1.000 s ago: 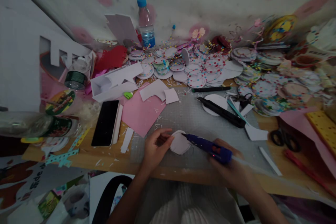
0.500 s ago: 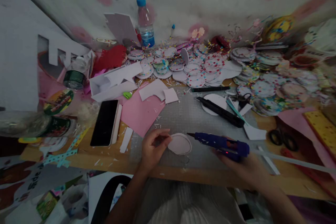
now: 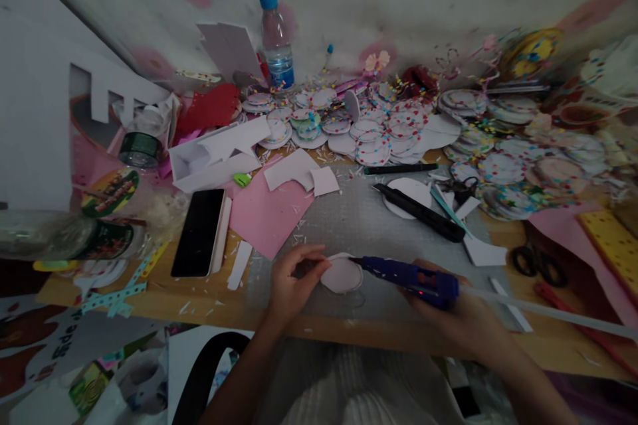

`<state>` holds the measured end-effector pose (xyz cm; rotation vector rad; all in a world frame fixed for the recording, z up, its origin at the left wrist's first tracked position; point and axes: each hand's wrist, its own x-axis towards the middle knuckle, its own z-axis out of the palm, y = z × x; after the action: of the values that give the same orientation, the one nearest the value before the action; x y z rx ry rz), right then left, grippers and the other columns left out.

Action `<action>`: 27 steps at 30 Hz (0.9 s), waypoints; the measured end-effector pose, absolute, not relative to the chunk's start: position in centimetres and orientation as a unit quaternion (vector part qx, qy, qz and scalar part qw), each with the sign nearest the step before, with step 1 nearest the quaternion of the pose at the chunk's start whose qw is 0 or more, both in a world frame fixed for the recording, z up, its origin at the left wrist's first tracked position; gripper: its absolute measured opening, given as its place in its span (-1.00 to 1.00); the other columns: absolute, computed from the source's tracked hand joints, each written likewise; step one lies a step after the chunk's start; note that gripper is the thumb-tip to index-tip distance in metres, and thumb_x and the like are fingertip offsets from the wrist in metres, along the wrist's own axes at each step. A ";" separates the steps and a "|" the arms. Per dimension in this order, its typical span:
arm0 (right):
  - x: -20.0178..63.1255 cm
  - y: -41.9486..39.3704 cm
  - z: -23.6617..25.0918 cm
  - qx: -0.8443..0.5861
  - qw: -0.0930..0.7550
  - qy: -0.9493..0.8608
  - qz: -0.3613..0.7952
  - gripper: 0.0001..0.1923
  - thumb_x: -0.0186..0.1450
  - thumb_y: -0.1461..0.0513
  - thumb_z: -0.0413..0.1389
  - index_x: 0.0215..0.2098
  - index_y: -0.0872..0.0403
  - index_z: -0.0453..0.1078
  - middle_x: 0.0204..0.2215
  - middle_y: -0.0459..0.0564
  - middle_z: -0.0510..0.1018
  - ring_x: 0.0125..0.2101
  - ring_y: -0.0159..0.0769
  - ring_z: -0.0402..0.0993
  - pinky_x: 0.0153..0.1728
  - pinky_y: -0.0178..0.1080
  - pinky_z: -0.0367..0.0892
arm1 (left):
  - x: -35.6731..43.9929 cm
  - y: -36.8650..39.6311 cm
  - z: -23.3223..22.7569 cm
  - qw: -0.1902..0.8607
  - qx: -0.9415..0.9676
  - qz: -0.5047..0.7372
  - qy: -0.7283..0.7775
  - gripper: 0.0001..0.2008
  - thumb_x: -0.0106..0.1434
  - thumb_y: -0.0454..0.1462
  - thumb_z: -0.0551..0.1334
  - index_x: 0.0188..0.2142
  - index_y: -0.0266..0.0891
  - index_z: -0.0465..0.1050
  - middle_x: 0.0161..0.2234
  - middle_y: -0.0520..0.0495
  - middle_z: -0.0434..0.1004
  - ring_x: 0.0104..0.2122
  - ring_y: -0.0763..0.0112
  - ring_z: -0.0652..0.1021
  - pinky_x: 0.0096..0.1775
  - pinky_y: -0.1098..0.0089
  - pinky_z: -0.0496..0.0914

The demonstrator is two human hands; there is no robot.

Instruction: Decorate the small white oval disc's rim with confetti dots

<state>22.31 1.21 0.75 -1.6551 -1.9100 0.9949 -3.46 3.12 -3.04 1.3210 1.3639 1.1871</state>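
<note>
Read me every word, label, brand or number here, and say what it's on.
"de", apparently, on the white sheet with brown print, lower left; neighbouring characters unclear.
Blue label on the blue-capped clear plastic bottle: too small.
Green labels on the clear plastic bottle lying at left and the clear one behind it: too blurred.
Dark marks on the red-and-white container at right: too blurred.
No brand or number legible.

Slanted black letters [image 3: 66, 340], apparently including "de", stand on a printed sheet [image 3: 30, 327] at lower left. On the upright bottle [image 3: 276, 36], the blue label [image 3: 282, 76] is unreadable, as is the dark label [image 3: 113, 240] on the lying bottle [image 3: 60, 234].
</note>
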 end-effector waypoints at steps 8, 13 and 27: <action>21.3 2.2 2.3 -0.582 0.190 -0.696 0.375 -0.86 0.21 0.15 0.03 -0.44 0.01 0.37 -0.50 -0.06 0.50 -0.46 -0.24 0.46 -0.45 -0.25 0.35 | -3.5 3.2 -3.0 0.441 0.544 0.461 0.545 -0.80 0.15 -0.30 0.36 -0.19 -0.14 0.54 -0.39 0.03 0.61 -0.41 0.48 0.55 -0.35 0.53 0.42; 20.7 2.7 3.3 -0.567 0.176 -0.713 0.373 -0.85 0.23 0.17 0.01 -0.50 -0.01 0.29 -0.53 -0.05 0.45 -0.51 -0.24 0.41 -0.50 -0.24 0.30 | -3.4 3.1 -3.0 0.438 0.536 0.471 0.546 -0.79 0.14 -0.31 0.37 -0.19 -0.14 0.54 -0.37 0.02 0.60 -0.38 0.47 0.56 -0.33 0.52 0.44; 20.7 2.7 3.1 -0.567 0.172 -0.718 0.366 -0.87 0.22 0.22 0.02 -0.49 0.02 0.29 -0.53 -0.11 0.43 -0.52 -0.32 0.41 -0.48 -0.29 0.28 | -3.4 3.2 -3.0 0.432 0.538 0.477 0.545 -0.81 0.13 -0.31 0.37 -0.22 -0.15 0.55 -0.39 0.03 0.60 -0.41 0.48 0.57 -0.36 0.53 0.45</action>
<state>20.66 2.73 3.07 -1.6078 -2.0377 1.0383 -3.40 3.19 -3.03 1.3403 1.3584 1.1894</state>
